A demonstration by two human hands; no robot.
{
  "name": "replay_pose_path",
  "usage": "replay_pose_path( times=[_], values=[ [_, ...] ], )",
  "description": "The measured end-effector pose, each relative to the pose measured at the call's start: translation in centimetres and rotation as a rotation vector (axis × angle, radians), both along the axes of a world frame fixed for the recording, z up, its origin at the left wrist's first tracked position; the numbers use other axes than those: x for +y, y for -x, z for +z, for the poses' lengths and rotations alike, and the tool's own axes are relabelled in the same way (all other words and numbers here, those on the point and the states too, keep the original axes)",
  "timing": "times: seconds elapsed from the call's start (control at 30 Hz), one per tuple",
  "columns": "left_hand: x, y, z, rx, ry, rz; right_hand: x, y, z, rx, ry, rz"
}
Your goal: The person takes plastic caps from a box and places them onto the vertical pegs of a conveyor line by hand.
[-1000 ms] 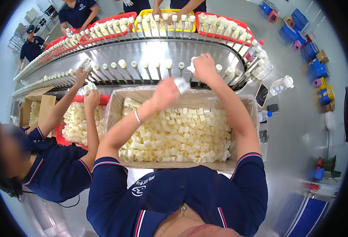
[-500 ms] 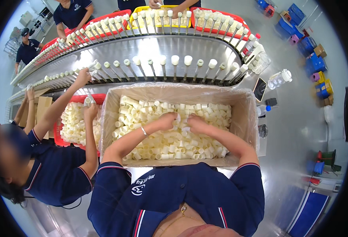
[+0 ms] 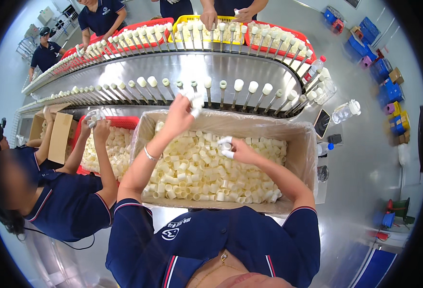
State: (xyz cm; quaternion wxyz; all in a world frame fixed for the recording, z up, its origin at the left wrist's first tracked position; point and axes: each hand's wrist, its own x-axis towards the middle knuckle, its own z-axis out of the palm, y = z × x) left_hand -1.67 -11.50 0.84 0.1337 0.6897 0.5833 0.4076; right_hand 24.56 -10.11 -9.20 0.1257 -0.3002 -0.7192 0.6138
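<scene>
My left hand (image 3: 180,116) is raised over the far edge of the carton, at the near row of upright metal posts (image 3: 208,98). Its white-covered fingertips are closed around a whitish plastic pipe fitting at a post top, slightly blurred. Over the carton, my right hand (image 3: 241,151) pinches another short white pipe fitting (image 3: 227,146) between white-covered fingers. Below both hands, a plastic-lined cardboard box (image 3: 302,165) holds a heap of loose cream-white pipe fittings (image 3: 206,168). Some posts carry white fittings; others show greenish tops.
Posts ring an oval metal conveyor (image 3: 182,67). Left of me, a co-worker (image 3: 72,201) works over a red basket (image 3: 133,121) of fittings. Other people stand beyond, behind red and yellow baskets (image 3: 216,45). A phone (image 3: 322,123), clear jar (image 3: 347,112) and bottle (image 3: 325,149) lie at right.
My left hand has gone from the heap up and forward to the posts. My right hand stays over the box, now with a fitting visible in it. The co-worker's hands have come together.
</scene>
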Motion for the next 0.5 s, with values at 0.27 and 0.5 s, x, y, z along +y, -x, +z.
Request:
replay_pose_path(
  times=[0.27, 0.5],
  values=[
    [9.7, 0.1, 1.8, 0.465, 0.034, -0.003, 3.5, 0.6, 4.9, 0.354, 0.146, -0.12],
    [13.2, -3.3, 1.9, 0.708, 0.107, -0.147, 5.3, -0.3, 9.3, 0.465, 0.099, -0.205]
  ],
)
